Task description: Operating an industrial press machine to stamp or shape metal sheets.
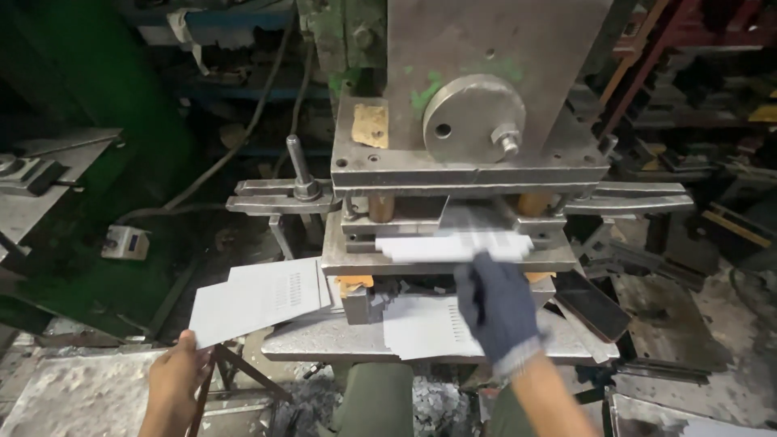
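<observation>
Your gloved hand is right at the press die, feeding a sheet

Your right hand [495, 311], in a dark glove, reaches to the press die [449, 243], fingers curled loosely on the blurred white sheet [453, 247] lying in its gap; fingers could be caught should the ram drop; your bare left hand [174, 380] pinches the corner of a perforated sheet [255, 299] left of the die; that grip might slip.

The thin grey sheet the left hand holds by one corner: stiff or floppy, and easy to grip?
The grey sheet stays flat though the left hand holds only its corner, so it is probably stiff, thin metal and fairly light. Its smooth face may be slippery. The slot perforations suggest it could bend there if pushed.
</observation>
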